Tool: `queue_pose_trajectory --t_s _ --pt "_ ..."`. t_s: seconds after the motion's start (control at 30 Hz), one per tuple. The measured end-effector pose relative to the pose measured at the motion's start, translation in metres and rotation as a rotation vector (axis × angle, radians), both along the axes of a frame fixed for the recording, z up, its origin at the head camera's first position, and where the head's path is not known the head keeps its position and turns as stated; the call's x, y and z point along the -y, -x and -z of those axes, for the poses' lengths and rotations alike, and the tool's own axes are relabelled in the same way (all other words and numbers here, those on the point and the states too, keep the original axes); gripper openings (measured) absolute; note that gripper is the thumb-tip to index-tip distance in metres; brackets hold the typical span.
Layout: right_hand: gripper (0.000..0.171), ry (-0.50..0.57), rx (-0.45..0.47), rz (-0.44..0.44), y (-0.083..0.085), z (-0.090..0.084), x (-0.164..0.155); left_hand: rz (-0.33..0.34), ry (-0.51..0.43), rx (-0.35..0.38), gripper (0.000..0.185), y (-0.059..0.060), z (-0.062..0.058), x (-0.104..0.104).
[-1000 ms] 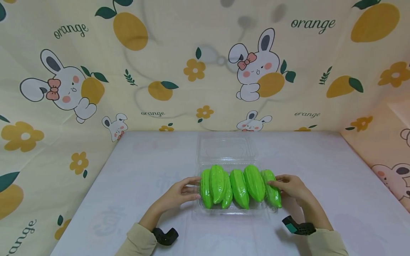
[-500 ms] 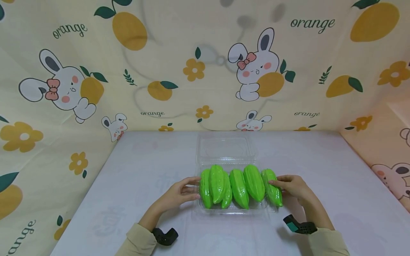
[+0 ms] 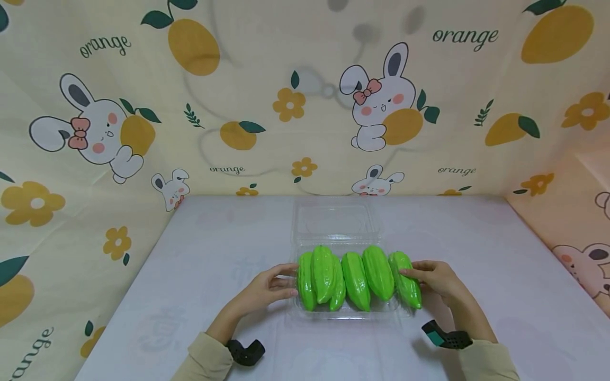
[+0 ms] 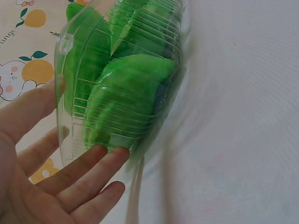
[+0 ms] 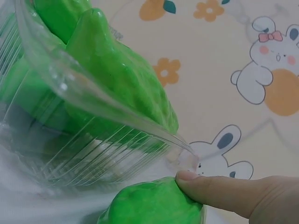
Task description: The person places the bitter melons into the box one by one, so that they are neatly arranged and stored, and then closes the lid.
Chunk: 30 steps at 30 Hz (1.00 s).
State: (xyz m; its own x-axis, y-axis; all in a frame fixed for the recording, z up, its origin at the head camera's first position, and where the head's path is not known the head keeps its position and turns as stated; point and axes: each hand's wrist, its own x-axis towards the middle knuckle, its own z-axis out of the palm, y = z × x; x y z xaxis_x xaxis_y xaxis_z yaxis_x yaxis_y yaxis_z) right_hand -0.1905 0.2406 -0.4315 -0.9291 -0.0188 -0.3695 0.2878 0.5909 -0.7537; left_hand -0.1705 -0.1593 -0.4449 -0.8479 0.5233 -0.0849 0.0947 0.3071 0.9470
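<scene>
1. Flanking a clear plastic clamshell box (image 3: pixel 344 312) on the white table (image 3: pixel 190 275), the two hands sit well apart, one at each end of the row of fruit
2. Box position: middle of the table, just ahead of the person, its hinged lid (image 3: pixel 335 222) folded open toward the backdrop
3. Contents: green ridged fruits (image 3: pixel 355 278) lie side by side across the tray, packed touching; the rightmost fruit (image 3: pixel 406 286) overhangs the tray's right rim
4. Left hand (image 3: pixel 269 288): fingers (image 4: pixel 100 161) straight and spread, tips pressed flat against the ribbed left wall of the tray; it grips nothing. Judgement: it steadies the box against a push from the other side
5. Right hand (image 3: pixel 436 278): fingers rest over the rightmost fruit; the right wrist view shows a thumb (image 5: pixel 224 191) pressed on the fruit beside the tray's rim. Whether the fingers curl round the fruit cannot be told. Judgement: the hand bears on the fruit that does not sit fully inside
6. Wrist cameras: dark bands sit on both forearms, over beige sleeves
7. Legible writing: the word "orange" (image 3: pixel 465 35) is printed repeatedly on the backdrop cloth, among rabbits, flowers and orange fruit. No label or brand is visible on the box or fruits
</scene>
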Motion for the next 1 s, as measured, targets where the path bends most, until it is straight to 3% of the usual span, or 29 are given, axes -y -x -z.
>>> queue_pose_trajectory --t_s 0.67,1.0 --pt "0.081 0.023 0.012 0.024 0.0 -0.005 -0.004 -0.001 0.004 0.002 0.061 0.0 -0.001 0.0" --pt "0.083 0.047 0.02 0.032 -0.003 -0.015 -0.007 -0.003 0.002 0.007 0.062 -0.001 -0.001 0.0"
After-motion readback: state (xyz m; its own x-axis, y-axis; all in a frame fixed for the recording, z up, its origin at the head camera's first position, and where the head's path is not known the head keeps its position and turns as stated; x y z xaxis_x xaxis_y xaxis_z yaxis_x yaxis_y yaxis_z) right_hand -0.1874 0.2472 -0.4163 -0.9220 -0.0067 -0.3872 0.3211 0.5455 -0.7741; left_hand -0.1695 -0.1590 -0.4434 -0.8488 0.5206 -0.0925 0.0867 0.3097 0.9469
